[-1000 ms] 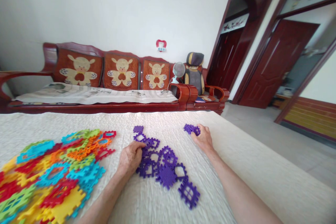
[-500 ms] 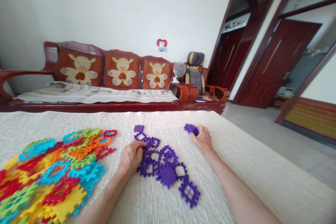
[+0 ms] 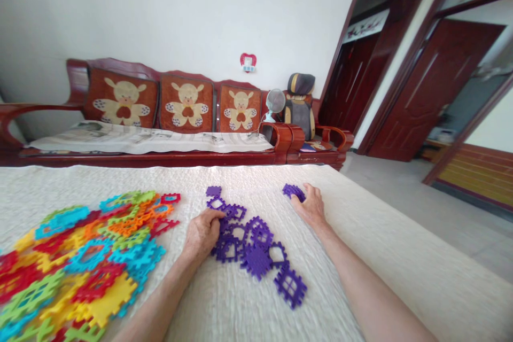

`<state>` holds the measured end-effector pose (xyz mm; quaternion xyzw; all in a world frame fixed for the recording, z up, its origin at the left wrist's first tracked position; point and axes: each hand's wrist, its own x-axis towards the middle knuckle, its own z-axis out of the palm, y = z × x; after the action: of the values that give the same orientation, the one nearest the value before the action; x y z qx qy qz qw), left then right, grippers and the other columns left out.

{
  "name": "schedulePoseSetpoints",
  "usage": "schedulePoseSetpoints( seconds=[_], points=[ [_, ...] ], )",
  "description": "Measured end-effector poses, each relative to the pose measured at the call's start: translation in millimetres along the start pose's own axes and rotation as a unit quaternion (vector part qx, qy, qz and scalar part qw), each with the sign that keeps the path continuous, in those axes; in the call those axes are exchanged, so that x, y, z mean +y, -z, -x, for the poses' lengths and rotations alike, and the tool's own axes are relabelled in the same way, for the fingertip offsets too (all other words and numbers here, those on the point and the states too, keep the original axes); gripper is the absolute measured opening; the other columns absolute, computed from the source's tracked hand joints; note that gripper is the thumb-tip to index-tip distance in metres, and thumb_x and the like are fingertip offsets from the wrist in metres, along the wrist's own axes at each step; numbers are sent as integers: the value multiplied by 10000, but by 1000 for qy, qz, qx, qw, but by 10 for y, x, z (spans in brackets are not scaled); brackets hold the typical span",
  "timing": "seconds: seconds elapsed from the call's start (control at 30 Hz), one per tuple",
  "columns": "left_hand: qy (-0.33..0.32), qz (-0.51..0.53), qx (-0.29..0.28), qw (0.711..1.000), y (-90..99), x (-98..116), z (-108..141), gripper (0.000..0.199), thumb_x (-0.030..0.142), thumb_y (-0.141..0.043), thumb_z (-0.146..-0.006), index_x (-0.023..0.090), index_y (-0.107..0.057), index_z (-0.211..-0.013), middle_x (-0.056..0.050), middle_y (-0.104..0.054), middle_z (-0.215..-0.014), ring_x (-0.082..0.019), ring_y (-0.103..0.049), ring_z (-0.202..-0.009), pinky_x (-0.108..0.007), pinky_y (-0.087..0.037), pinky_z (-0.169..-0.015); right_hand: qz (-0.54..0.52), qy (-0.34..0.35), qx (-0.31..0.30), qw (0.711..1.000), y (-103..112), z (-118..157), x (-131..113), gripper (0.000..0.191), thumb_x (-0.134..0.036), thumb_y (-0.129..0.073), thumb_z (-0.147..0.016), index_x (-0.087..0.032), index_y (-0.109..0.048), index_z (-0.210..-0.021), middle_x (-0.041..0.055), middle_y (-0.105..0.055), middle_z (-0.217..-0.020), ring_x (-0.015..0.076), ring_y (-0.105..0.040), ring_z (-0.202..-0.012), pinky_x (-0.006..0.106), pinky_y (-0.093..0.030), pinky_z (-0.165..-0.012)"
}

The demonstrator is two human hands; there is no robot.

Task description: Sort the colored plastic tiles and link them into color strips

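Observation:
Purple interlocking plastic tiles (image 3: 256, 261) with notched edges lie in a loose cluster on the cloth, some solid and some with window cut-outs. My left hand (image 3: 203, 231) is at the cluster's left side, its thumb and forefinger pinched on a purple tile there; the hand partly hides that tile. To the right, a small neat stack of purple tiles (image 3: 294, 191) rests on the cloth. Beside it is my right hand (image 3: 313, 206), fingers lifted apart from the stack and thumb close against its near edge. A single solid purple tile (image 3: 214, 191) lies at the cluster's far end.
On the left, a big heap of red, yellow, green, orange and blue tiles (image 3: 92, 256) spreads over the cream table cloth (image 3: 385, 235). Behind the table stand a wooden sofa (image 3: 180, 159) with bear cushions, a small fan (image 3: 276, 101) and a chair with a massage pad (image 3: 300, 109).
My right hand's fingers have spread away from the purple stack, which stays in place. My left hand remains at the cluster with little movement. The view has tilted slightly down.

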<state>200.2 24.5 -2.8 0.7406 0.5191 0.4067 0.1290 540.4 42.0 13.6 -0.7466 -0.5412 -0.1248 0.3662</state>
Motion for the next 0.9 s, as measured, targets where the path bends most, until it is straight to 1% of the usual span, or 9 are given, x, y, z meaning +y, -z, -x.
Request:
schedulePoseSetpoints(
  seconds=[0.1,0.17,0.23,0.3,0.43,0.53,0.67,0.77,0.9],
  points=[
    [-2,-1,2,1000,-8,-9,1,313,162,-401,-757,209,-688,-870,2,-707,-879,-135,-648,-835,-234,-497,-794,-40,76,66,994,5,2,16,458,-365,-534,-723,-143,-515,-1123,121,-527,-1054,259,-502,-998,408,-394,-906],
    [-4,-1,3,1000,-18,-22,2,315,156,-401,-756,203,-688,-876,-5,-707,-885,-139,-648,-833,-241,-497,-798,-67,116,79,988,30,38,-7,361,-305,-517,-734,-152,-549,-1059,108,-545,-1002,241,-519,-968,399,-407,-900],
    [-11,0,6,1000,-30,-35,5,319,144,-400,-754,201,-687,-883,-9,-704,-891,-140,-645,-836,-245,-497,-803,-99,134,60,984,68,117,-66,305,-263,-494,-741,-165,-565,-1022,93,-559,-972,219,-541,-926,376,-433,-869],
    [-23,2,13,1000,-41,-47,7,328,124,-396,-748,202,-683,-886,-12,-697,-895,-137,-640,-839,-246,-495,-810,-136,135,21,981,115,239,-151,289,-239,-470,-746,-174,-570,-1009,77,-576,-951,192,-563,-872,339,-460,-818],
    [-34,19,37,999,-26,-35,-2,334,86,-395,-732,194,-680,-869,-26,-679,-920,-134,-627,-866,-249,-487,-837,-174,95,-69,978,214,547,-300,278,-239,-440,-736,-181,-592,-962,53,-618,-902,159,-591,-782,284,-482,-725],
    [15,47,28,998,44,27,-21,350,53,-405,-710,201,-683,-861,-16,-683,-925,-129,-627,-875,-245,-482,-855,-164,69,-106,978,283,767,-345,263,-246,-439,-727,-174,-616,-907,52,-638,-859,160,-597,-734,286,-482,-700],
    [111,61,21,992,162,154,-11,359,19,-430,-684,180,-696,-862,-38,-700,-950,-154,-630,-919,-275,-463,-899,-164,90,-111,976,352,969,-378,246,-183,-435,-708,-188,-636,-849,52,-645,-879,173,-590,-843,299,-448,-802],
    [147,56,35,987,201,229,60,362,12,-429,-686,160,-698,-877,-66,-701,-965,-174,-630,-940,-297,-456,-908,-157,102,-107,976,379,1026,-417,244,-157,-414,-730,-187,-639,-821,60,-641,-865,180,-572,-860,307,-421,-830],
    [178,71,58,980,183,238,146,355,20,-448,-687,178,-697,-884,-51,-696,-999,-162,-608,-999,-271,-421,-947,-149,108,-103,978,396,1028,-465,234,-149,-414,-741,-177,-639,-799,74,-634,-854,192,-557,-846,318,-407,-830]
  ],
)
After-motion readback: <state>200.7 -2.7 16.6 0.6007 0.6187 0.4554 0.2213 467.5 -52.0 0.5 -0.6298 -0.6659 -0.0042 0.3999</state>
